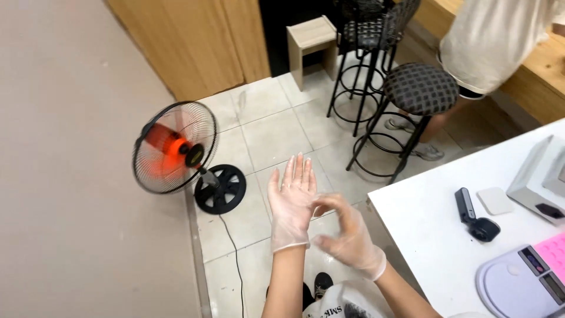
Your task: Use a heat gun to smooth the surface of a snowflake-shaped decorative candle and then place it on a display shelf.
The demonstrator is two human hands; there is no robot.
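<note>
Both hands wear thin, clear disposable gloves and are raised over the tiled floor (276,135), near the middle of the view. The left hand (292,197) is held upright with its palm turned toward the camera, its fingers (299,171) straight, extended and lying close side by side, gripping nothing. The left glove (288,227) ends in a loose cuff at the wrist. The right hand (347,232) sits just to the right and nearer, its fingers (329,203) curled; the fingertips meet the heel of the left palm, touching the glove there. Whether they pinch the glove material or only rest on it cannot be told.

To the left, a floor fan (175,147) with an orange hub stands on a black round base, its cord running toward the near edge. On the right, a white table (429,235) carries a black handheld scanner (474,215), a white scale (518,282) and a grey machine (538,179). Farther off stand two black bar stools (412,94) and a small wooden stool (312,41); another person (488,41) in a light shirt stands by a wooden counter at the far right.
</note>
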